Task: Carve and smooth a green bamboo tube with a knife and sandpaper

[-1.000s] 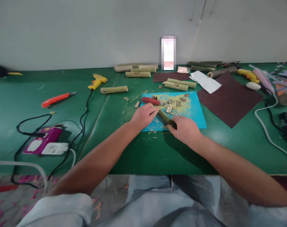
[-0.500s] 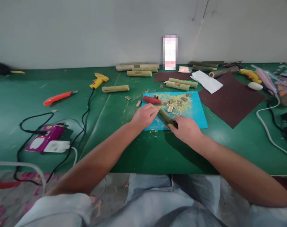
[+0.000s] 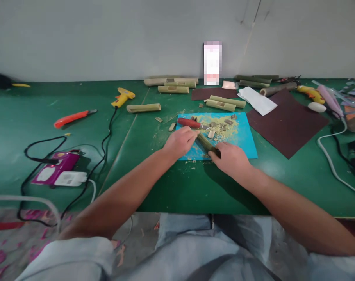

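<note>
A dark green bamboo stick lies slanted on a blue mat on the green table. My right hand is closed round the stick's near end. My left hand has its fingers curled and pressed onto the stick's far end. Just beyond the left hand lies a red-handled tool on the mat. Yellowish sawdust and several small cut bamboo chips are scattered over the mat's far half.
Several pale bamboo tubes lie along the back of the table. Dark sandpaper sheets and white paper lie to the right. A yellow glue gun, orange utility knife and purple device with black cords sit left.
Both hands keep their hold on the stick and have barely shifted. The view has drifted slightly.
</note>
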Motion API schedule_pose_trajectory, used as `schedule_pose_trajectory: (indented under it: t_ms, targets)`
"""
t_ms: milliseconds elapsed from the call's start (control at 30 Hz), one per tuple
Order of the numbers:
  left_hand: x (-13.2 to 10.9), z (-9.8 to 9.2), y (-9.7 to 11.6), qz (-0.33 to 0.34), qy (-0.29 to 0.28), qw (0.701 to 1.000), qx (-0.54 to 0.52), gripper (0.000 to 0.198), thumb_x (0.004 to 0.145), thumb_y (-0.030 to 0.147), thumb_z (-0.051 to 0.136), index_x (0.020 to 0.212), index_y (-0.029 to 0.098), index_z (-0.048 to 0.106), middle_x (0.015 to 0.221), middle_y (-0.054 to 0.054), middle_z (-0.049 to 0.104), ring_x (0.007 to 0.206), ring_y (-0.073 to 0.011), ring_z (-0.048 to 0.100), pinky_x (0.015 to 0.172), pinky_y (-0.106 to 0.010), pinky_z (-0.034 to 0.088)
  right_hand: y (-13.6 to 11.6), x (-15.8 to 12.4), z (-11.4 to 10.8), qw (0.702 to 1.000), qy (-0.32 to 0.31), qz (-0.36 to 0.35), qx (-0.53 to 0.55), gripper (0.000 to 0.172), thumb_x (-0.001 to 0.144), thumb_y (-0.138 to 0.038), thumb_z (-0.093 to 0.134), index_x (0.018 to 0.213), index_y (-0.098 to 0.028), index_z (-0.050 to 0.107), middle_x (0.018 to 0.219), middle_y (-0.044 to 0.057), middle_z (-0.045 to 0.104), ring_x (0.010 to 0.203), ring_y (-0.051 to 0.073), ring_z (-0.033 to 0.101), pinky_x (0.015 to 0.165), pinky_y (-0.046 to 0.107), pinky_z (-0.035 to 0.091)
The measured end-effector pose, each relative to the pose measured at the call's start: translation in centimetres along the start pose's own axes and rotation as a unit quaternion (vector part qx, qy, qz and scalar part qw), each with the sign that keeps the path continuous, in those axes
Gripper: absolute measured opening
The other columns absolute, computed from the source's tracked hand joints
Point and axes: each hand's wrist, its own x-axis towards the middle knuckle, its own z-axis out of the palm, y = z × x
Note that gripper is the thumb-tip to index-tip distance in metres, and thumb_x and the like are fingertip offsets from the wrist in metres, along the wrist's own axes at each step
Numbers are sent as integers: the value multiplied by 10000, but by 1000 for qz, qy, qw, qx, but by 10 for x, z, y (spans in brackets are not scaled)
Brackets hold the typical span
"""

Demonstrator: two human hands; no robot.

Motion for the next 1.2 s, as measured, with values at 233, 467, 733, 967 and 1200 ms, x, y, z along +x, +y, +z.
schedule_pose_trajectory:
  t_ms: [233,467,733,967,1200]
  targets:
    - [0,1,3,1,4,1000,-9,343,1018,282,441,1138,101,706,873,-96,667,815,-176,642,754,-309,542,1,1,-1,1000,-5,4,-1,281,954,-399,489,868,-183,647,882,69,700,721,189,612,561,326,291]
    - [2,1,0,-3,3,1000,12,364,1026,300,403,1111,128,713,848,-77,656,789,-170,633,733,-305,540,1,2,1,1000,-3,-3,3,276,958,-386,485,874,-177,646,890,75,694,742,194,612,580,326,313]
    - [2,1,1,0,-8,1000,3,350,1021,290,417,1120,122,708,830,-76,647,768,-165,625,706,-289,528,1,1,3,1000,6,-11,-9,267,952,-388,498,861,-177,633,866,71,693,718,190,610,569,327,287]
    - [2,0,1,-15,-10,1000,-4,353,1017,303,411,1126,138,703,834,-73,645,775,-175,621,723,-314,537,0,1,2,1000,4,-13,-11,263,953,-394,495,854,-183,617,866,63,692,713,188,614,563,328,288]
    - [4,1,-4,-23,-5,1000,-2,368,1011,295,412,1130,109,708,858,-99,652,804,-196,630,747,-344,541,-1,0,2,1000,1,-13,-9,249,946,-388,508,864,-182,621,867,64,690,714,186,607,568,330,287]
